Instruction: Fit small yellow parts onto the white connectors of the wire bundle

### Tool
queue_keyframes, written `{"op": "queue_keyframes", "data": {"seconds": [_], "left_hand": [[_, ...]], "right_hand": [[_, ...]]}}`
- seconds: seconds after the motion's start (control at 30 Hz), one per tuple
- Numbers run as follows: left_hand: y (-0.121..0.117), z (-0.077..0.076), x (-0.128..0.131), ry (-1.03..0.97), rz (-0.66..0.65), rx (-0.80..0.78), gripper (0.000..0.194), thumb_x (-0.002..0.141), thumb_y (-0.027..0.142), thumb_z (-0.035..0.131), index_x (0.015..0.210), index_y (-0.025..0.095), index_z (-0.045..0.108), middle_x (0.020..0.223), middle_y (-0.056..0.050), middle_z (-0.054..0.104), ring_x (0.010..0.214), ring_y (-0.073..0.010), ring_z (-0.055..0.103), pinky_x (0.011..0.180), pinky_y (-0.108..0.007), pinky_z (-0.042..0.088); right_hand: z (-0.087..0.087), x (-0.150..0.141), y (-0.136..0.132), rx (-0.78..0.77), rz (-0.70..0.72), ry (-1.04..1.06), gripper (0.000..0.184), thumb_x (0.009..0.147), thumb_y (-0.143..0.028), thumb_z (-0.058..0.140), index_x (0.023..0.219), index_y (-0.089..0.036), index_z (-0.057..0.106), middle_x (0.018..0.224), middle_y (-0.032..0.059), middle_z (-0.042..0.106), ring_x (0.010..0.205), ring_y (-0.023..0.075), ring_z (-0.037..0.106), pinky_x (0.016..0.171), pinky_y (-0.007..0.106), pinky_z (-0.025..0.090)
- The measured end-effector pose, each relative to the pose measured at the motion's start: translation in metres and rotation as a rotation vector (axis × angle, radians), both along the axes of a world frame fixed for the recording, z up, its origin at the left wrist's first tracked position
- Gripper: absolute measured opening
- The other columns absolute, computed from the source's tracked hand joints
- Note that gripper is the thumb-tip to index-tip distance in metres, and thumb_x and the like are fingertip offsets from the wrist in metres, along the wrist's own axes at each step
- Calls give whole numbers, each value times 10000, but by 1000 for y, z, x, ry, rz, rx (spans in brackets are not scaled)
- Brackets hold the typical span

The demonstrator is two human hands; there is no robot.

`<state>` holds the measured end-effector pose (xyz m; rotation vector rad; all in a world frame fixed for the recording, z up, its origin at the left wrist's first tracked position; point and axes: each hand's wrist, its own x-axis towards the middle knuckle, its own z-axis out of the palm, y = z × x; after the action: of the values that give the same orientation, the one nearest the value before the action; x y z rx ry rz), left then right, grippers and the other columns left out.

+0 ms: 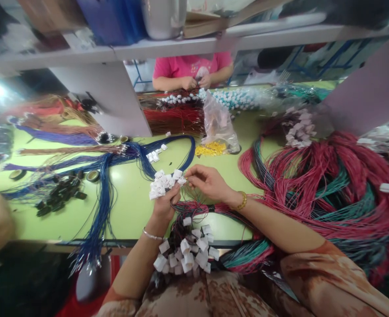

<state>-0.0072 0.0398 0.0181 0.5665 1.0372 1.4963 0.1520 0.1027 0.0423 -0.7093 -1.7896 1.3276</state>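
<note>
My left hand (pixel 166 205) is closed around a bunch of wires tipped with white plastic connectors (pixel 160 185), which stick out above the fist. Close on its right, my right hand (pixel 207 181) is pinched at the outermost connector of the bunch. Whatever lies between those fingertips is too small to make out. Below both hands, a second cluster of white connectors (pixel 188 253) on dark and red wires hangs at the table's front edge, against my lap. Small yellow parts (pixel 211 149) lie in a heap beyond my right hand, beside a clear plastic bag (pixel 218 121).
Blue wires (pixel 105 189) drape over the green table (pixel 128 211) at left, near black connectors (pixel 60 193). Large red and green wire bundles (pixel 313 176) fill the right side. A shelf (pixel 194 48) crosses above. Opposite, a person in a pink shirt (pixel 181 68) handles parts.
</note>
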Motion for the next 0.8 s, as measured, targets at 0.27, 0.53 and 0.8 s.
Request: {"op": "queue_keyframes", "data": {"seconds": [0.27, 0.53, 0.8], "left_hand": [[-1, 9, 3, 17, -57, 53, 388, 616, 364, 886, 684, 147, 573, 506, 70, 478, 373, -3, 268, 403, -203, 158], [-1, 7, 1, 70, -89, 44, 373, 656, 418, 842, 668, 146, 586, 554, 11, 612, 335, -8, 303, 394, -218, 156], [-2, 3, -2, 112, -118, 30, 404, 677, 471, 802, 588, 144, 584, 433, 23, 517, 330, -35, 331, 401, -230, 203]], "right_hand": [[3, -1, -8, 601, -121, -61, 146, 943, -126, 504, 933, -201, 629, 895, 58, 668, 858, 169, 628, 781, 327, 527], [7, -1, -14, 650, -143, -86, 119, 930, -138, 516, 874, -197, 602, 780, 21, 650, 703, 136, 574, 661, 273, 475], [5, -1, -15, 686, -149, -93, 146, 888, -98, 513, 852, -205, 606, 764, 17, 661, 705, 138, 582, 677, 278, 476]]}}
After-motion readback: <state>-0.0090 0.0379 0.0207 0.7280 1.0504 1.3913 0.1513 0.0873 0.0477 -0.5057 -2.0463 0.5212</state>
